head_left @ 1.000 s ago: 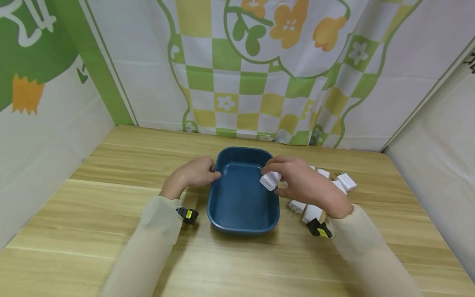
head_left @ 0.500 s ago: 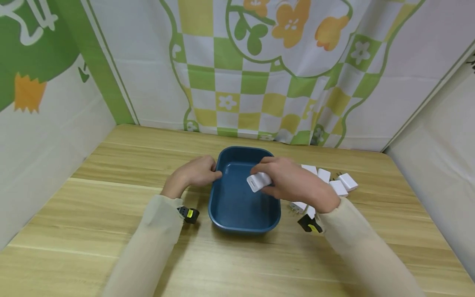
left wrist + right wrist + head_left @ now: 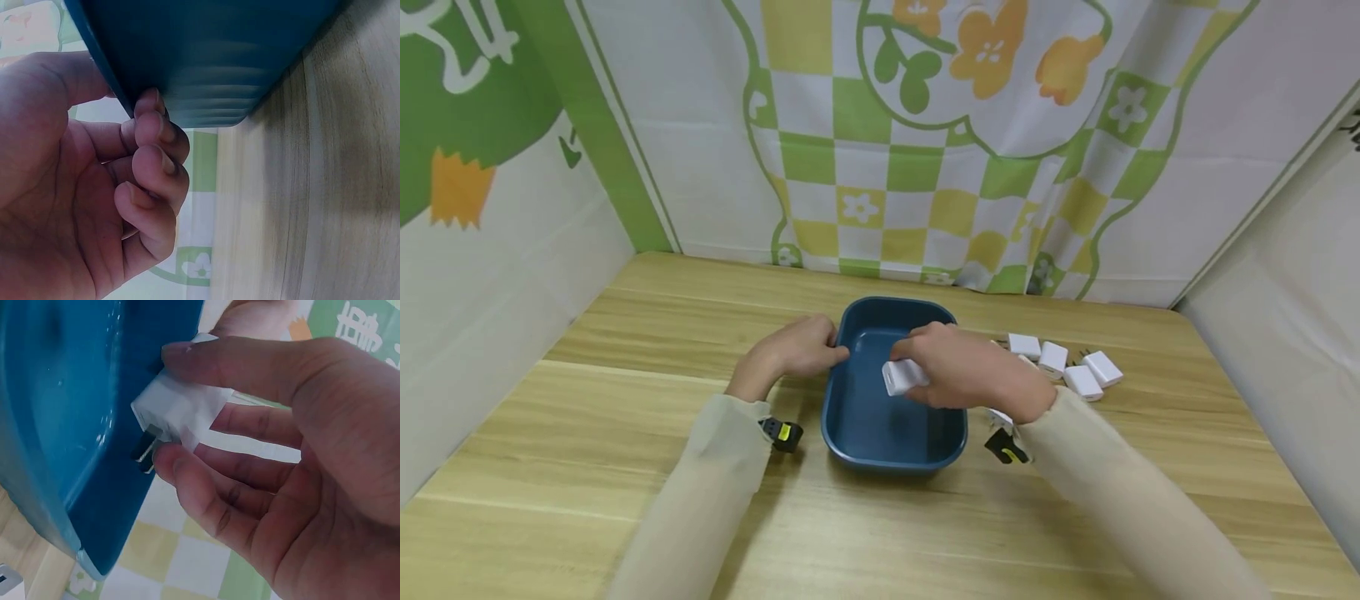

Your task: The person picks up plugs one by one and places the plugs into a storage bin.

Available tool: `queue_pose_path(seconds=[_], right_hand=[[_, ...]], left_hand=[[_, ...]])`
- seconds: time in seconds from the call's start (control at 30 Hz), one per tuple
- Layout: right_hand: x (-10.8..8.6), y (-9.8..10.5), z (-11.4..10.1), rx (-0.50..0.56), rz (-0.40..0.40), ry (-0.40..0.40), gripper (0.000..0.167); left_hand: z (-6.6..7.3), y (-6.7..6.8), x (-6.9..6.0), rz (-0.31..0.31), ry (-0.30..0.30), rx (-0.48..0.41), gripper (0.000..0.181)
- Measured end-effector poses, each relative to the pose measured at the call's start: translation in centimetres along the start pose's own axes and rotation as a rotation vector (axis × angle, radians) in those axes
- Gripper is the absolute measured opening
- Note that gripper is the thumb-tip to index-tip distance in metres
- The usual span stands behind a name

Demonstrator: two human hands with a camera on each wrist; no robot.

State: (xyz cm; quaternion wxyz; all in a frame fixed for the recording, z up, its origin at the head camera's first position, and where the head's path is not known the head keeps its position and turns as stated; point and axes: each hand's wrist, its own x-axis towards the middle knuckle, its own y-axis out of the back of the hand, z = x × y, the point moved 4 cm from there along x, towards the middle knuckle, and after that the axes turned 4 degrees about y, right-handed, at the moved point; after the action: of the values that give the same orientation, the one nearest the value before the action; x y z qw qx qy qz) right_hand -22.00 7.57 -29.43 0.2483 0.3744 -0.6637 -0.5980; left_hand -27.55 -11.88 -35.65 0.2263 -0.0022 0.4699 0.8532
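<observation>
A white charger plug (image 3: pixel 904 377) is held in my right hand (image 3: pixel 973 367), over the inside of a dark blue bin (image 3: pixel 880 433). In the right wrist view the thumb and fingers grip the charger plug (image 3: pixel 181 403), and its two metal prongs stick out past the fingertips. My left hand (image 3: pixel 797 346) pinches the bin's left rim; the left wrist view has its thumb on one side of the rim and curled fingers (image 3: pixel 159 169) on the other. The bin's floor shows bare where my right hand does not hide it.
Several white charger plugs (image 3: pixel 1082 382) lie loosely on the wooden table (image 3: pixel 625 467) to the right of the bin, some partly behind my right wrist. A patterned curtain (image 3: pixel 910 200) hangs along the table's back edge. White cloth walls stand on both sides.
My right hand has moved left with the charger plug, from the bin's right rim to over its middle. More of the plugs on the table show now. The left hand keeps its place.
</observation>
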Motion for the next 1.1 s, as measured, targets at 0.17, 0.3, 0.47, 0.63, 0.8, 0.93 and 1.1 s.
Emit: queue_pose_path(seconds=[0.17,0.3,0.47,0.63,0.8,0.93,1.1], right_hand=[[1.0,-0.5,-0.4,-0.004,-0.046,-0.013,0.04],[1.6,-1.0,-0.7,-0.018,-0.07,-0.003,0.038],[2.2,-1.6,-1.1,-0.059,-0.089,0.011,0.039],[2.8,-1.9,-1.6,-0.074,-0.107,0.022,0.038],[3.4,-2.4,-2.2,-0.075,-0.114,0.043,0.036],[3.6,-2.8,-2.6,-0.069,-0.135,0.051,0.036],[3.9,-3.0,-3.0,-0.058,-0.159,0.056,0.035]], left_hand=[[-0.1,-0.1,-0.1,-0.002,0.001,-0.001,0.049],[-0.1,-0.1,-0.1,-0.006,0.007,-0.009,0.048],[-0.1,0.0,-0.1,-0.013,0.007,-0.011,0.047],[-0.1,0.0,-0.1,-0.012,0.019,-0.016,0.046],[-0.1,-0.1,-0.2,-0.014,0.019,-0.021,0.047],[-0.1,-0.1,-0.1,-0.015,0.014,-0.018,0.048],[0.0,0.0,-0.2,-0.011,0.009,-0.017,0.048]])
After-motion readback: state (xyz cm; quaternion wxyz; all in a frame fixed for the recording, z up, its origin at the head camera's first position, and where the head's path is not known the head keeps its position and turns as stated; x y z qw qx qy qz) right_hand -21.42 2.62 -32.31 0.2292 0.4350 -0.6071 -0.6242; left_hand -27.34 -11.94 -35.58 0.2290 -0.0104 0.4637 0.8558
